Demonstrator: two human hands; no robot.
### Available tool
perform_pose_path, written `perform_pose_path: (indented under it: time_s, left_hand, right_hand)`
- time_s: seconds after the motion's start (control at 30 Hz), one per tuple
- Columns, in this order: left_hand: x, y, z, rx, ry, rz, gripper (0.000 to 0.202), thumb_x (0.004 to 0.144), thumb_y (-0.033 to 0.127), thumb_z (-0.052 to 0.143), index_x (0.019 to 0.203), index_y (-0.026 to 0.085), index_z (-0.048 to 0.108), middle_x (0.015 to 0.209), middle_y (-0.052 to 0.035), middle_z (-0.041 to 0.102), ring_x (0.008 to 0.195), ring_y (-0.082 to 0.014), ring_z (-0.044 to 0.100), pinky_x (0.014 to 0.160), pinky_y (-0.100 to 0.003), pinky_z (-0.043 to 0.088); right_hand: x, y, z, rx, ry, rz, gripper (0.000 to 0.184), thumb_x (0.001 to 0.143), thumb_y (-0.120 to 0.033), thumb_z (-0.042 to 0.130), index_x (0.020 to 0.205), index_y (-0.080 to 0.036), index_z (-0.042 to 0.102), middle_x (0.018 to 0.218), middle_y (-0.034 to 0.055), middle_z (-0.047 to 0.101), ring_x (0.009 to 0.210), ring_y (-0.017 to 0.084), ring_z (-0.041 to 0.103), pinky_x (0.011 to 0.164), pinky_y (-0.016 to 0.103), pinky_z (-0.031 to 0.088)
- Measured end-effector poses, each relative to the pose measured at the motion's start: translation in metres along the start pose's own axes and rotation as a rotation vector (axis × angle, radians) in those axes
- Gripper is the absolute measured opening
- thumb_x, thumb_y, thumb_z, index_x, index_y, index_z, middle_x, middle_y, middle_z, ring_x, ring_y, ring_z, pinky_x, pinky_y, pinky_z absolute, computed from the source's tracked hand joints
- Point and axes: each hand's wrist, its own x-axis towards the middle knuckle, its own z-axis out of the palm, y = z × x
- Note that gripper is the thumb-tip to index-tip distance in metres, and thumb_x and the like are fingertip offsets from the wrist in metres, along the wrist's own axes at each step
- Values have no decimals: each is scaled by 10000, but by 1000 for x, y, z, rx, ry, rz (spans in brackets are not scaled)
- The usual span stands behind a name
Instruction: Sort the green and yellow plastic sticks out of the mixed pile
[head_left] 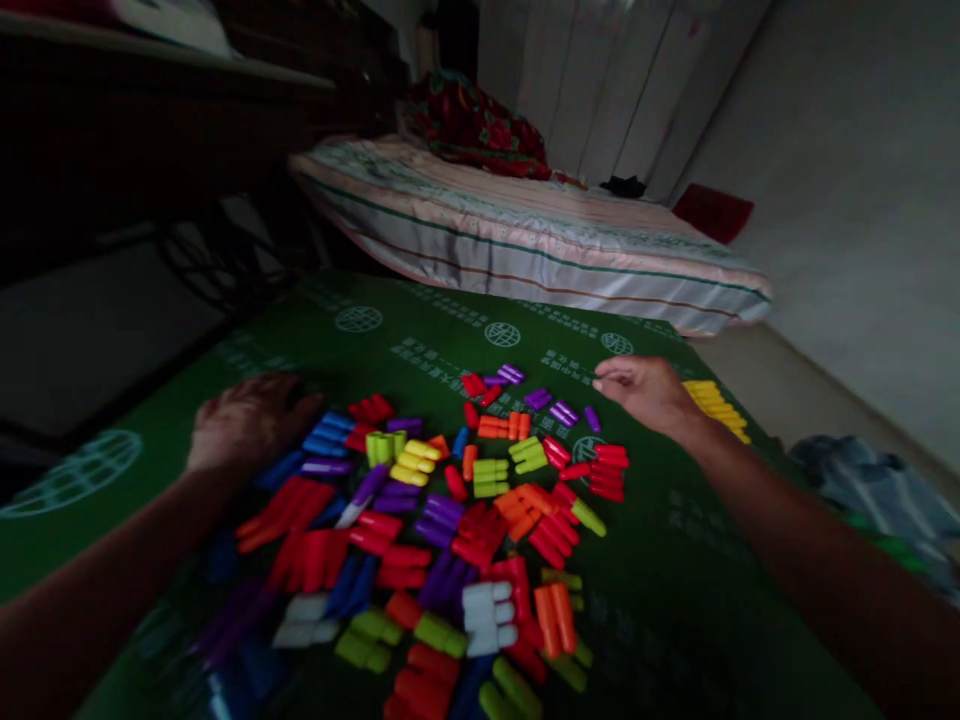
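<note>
Small glossy plastic pieces shaped like rounded caps, many joined side by side, lie in a loose pile [442, 510] on a green printed cloth [645, 580]. They are red, orange, purple, blue, white, yellow and yellow-green. At the pile's left edge, my left hand [244, 425] rests palm down with its fingers stretched out, close to some blue pieces [326, 435]. My right hand [641, 388] is over the cloth right of the pile, near a lone purple piece [592, 418]. Its fingers are bent, with a small gap at the thumb and no piece visible between them. Beside that wrist lie yellow pieces [716, 408] in a row.
Beyond the green cloth stands a bed [525, 250] with a striped sheet and a red floral blanket [480, 125]. Dark furniture [150, 110] is at the left. Crumpled fabric [877, 490] lies at the right, below a pale wall [862, 200].
</note>
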Motion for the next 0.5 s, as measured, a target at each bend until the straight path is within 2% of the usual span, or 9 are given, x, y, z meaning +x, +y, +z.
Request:
perform_pose_path:
  time_s: [0.13, 0.23, 0.3, 0.4, 0.5]
  left_hand:
    - [-10, 1, 0, -2, 20, 21, 603, 908, 519, 268, 1311, 119, 471, 1412, -152, 469, 1300, -322, 416, 1055, -487, 337]
    - [-12, 5, 3, -10, 44, 15, 598, 899, 508, 277, 1304, 119, 486, 1410, -154, 475, 1307, -314, 410, 1063, -478, 334]
    - [-13, 6, 3, -20, 54, 7, 591, 890, 502, 290, 1300, 130, 496, 1408, -151, 479, 1305, -313, 413, 1064, -478, 336]
    - [-14, 5, 4, -35, 61, 7, 589, 877, 501, 301, 1292, 138, 509, 1402, -145, 488, 1303, -314, 415, 1063, -482, 339]
    - [-14, 4, 4, -46, 64, 6, 585, 873, 495, 303, 1274, 131, 525, 1392, -146, 497, 1303, -315, 417, 1054, -484, 346]
  right_hand:
    - [-21, -69, 61, 2, -237, -225, 217, 771, -259, 633, 968, -201, 704, 844, 19, 734, 750, 149, 667, 704, 255, 506]
    - [-32, -121, 98, -160, -368, -445, 208, 812, -241, 603, 1000, -213, 689, 940, 26, 725, 871, 163, 657, 775, 268, 482]
    - [-36, -149, 116, -284, -441, -536, 220, 840, -196, 546, 1016, -208, 677, 1001, 48, 709, 942, 181, 645, 798, 279, 471]
    - [-42, -171, 130, -460, -535, -584, 265, 823, -114, 496, 1019, -182, 660, 993, 86, 694, 947, 216, 647, 783, 309, 479]
    - [-49, -173, 134, -565, -594, -615, 319, 797, -61, 475, 1056, -164, 631, 1027, 112, 678, 970, 234, 640, 799, 337, 486]
